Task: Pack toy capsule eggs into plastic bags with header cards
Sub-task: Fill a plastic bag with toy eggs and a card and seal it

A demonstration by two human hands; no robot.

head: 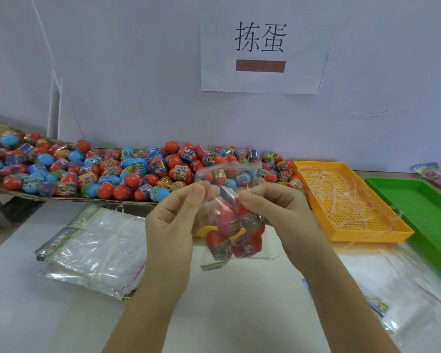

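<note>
The left hand (173,225) and right hand (273,212) each pinch the top flap of a bag (229,179) held above the table, eggs (220,244) inside. Sealing seems next: keep the flap taut and press evenly. The loose egg pile (112,171) lies behind.

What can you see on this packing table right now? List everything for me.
loose capsule eggs: many, red, blue and pink, heaped at the back
held bag: one, clear, between both hands
bagged eggs: about four, mostly red, inside the held bag
empty bags: one stack, clear, left on the table
orange tray: one, right of the hands, holding clear strips
green tray: one, far right
paper sign: one, white, posted above the eggs
left hand: pinches the held bag's top
right hand: pinches the held bag's top
</note>
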